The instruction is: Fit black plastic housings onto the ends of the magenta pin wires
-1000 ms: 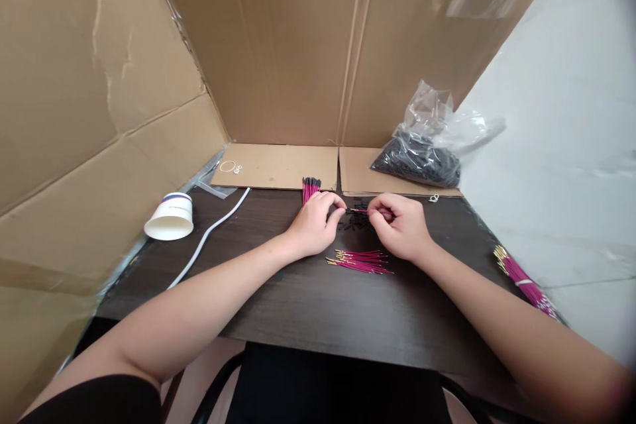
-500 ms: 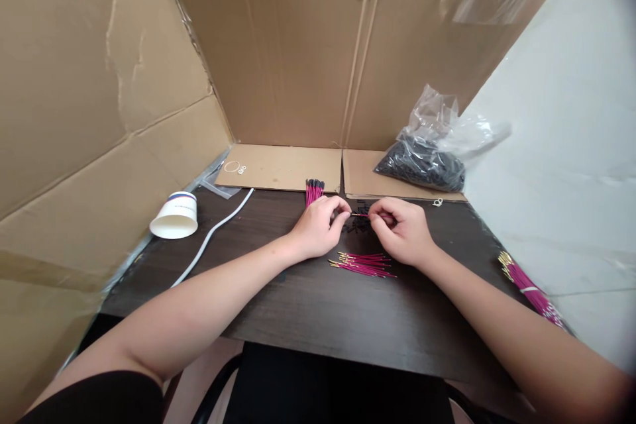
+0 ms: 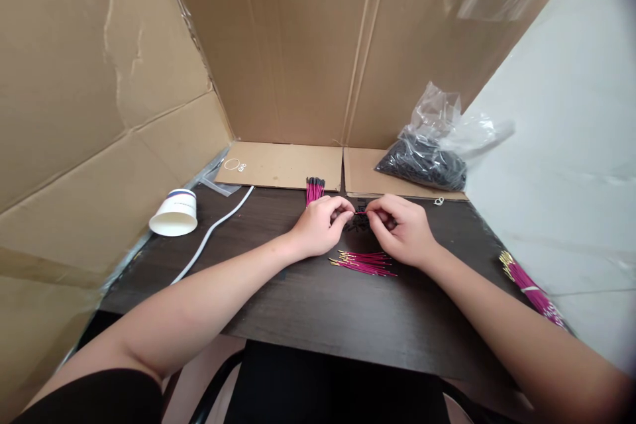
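Note:
My right hand (image 3: pixel 405 228) pinches a thin magenta wire (image 3: pixel 362 213) between thumb and forefinger. My left hand (image 3: pixel 318 226) is closed in a pinch at the wire's other end; what lies between its fingertips is too small to make out. Beneath and behind the fingertips lie several small black sleeves (image 3: pixel 358 224) in a loose pile. Closer to me, magenta wires with gold tips (image 3: pixel 365 263) are spread on the dark table (image 3: pixel 318 311). Just beyond my left hand is a bunch of magenta wires with black ends (image 3: pixel 315 191), its lower part hidden by the hand.
A clear bag of black pieces (image 3: pixel 422 162) sits at the back right on cardboard. A paper cup (image 3: pixel 173 213) lies tipped at left beside a white cable (image 3: pixel 211 232). At the right edge rests a tied wire bundle (image 3: pixel 531 288). Cardboard walls (image 3: pixel 283 46) enclose the back and left.
My hands have come slightly closer together along the wire, so less of it shows between the fingertips. The wire's gold end has gone into my left fingertips.

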A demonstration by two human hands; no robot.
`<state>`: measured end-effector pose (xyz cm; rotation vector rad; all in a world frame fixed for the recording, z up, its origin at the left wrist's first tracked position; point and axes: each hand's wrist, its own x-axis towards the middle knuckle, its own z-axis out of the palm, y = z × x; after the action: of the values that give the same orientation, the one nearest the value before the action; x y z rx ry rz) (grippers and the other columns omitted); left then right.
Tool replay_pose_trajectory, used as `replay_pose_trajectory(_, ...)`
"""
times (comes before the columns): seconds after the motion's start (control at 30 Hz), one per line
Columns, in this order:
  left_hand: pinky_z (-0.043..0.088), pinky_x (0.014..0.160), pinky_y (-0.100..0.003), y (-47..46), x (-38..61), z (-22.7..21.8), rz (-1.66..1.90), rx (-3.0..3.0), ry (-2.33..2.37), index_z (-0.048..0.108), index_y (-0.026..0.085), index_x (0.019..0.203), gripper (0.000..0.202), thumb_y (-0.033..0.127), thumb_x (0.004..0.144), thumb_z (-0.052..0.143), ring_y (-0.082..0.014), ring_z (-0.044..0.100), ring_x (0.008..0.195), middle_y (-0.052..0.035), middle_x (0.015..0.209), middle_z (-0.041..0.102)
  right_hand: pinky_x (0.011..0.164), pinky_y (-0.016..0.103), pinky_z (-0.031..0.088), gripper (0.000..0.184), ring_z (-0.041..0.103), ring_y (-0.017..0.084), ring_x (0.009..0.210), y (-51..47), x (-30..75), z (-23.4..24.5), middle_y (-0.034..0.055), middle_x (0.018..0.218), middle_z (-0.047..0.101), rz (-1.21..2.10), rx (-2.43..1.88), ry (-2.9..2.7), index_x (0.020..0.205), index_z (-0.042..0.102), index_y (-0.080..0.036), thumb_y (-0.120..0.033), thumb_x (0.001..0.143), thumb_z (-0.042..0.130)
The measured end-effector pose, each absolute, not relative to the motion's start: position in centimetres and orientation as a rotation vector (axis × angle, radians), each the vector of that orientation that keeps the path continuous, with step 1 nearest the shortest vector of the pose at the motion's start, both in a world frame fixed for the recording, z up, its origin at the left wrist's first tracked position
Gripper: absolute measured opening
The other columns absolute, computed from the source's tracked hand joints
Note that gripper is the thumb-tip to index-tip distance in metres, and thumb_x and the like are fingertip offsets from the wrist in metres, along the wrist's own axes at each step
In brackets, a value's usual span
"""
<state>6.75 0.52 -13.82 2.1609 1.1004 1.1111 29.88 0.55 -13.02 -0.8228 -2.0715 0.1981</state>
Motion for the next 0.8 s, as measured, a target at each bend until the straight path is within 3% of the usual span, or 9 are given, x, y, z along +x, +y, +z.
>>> replay_pose_trajectory(0.8, 0.055, 0.081, -0.036, 0.28, 6.74, -13.67, 1.132, 2.191, 1.073, 0.073, 0.019, 0.1, 0.01, 0.021, 0.104, 0.064, -0.0192, 0.065, 0.081, -0.0052, 0.09, 0.076, 0.061, 0.031, 0.045, 0.01, 0.055, 0.016, 0.063, 0.33, 29.7, -12.91, 0.0004, 0.076, 0.061, 0.232, -0.834, -2.077, 0.099, 0.071, -0.022, -0.016, 0.101, 0.063)
